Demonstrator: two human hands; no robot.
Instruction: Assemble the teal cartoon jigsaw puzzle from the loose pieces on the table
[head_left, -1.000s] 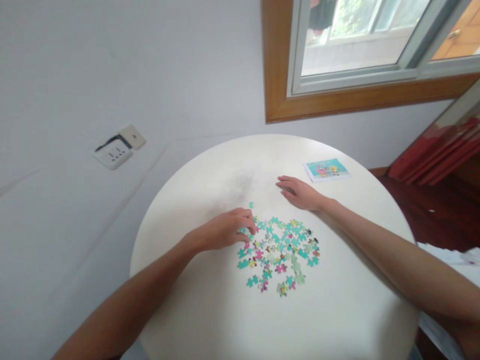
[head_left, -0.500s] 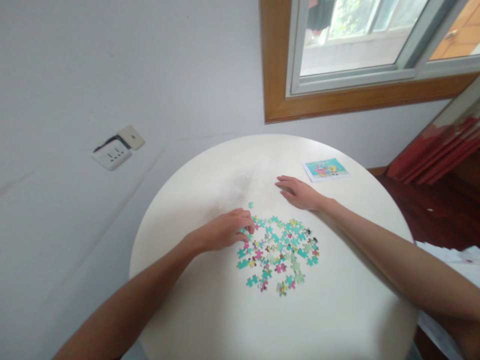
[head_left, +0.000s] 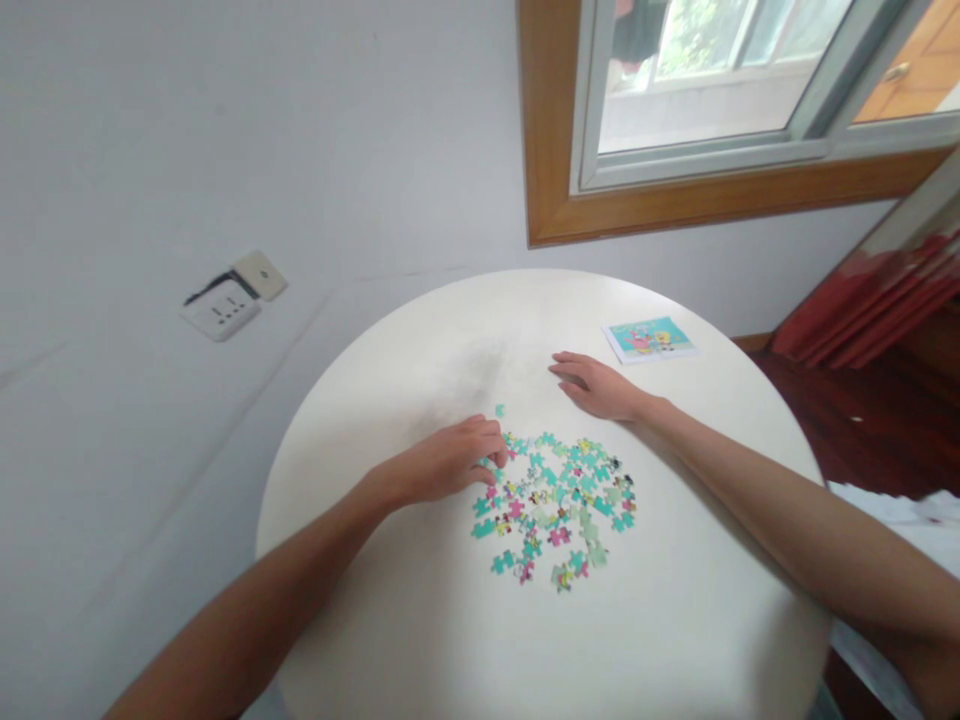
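Note:
Many small jigsaw puzzle pieces (head_left: 559, 537) in teal, pale green, pink and yellow lie spread over the middle of the round white table (head_left: 420, 640). My left hand (head_left: 454, 460) rests at the left edge of the spread, its fingers bent over a few pieces. A gap shows between thumb and fingers, with nothing visible held there. One teal piece (head_left: 500, 411) lies apart, just beyond those fingers. Behind the pieces, my right hand (head_left: 600, 388) lies on the tabletop with its fingers stretched out, holding nothing.
A teal picture card (head_left: 651, 340) with cartoon figures lies at the back right of the table. Along the far side runs a white wall with a socket (head_left: 223, 308) and a wood-framed window (head_left: 551, 120). A red curtain (head_left: 877, 300) hangs at the right.

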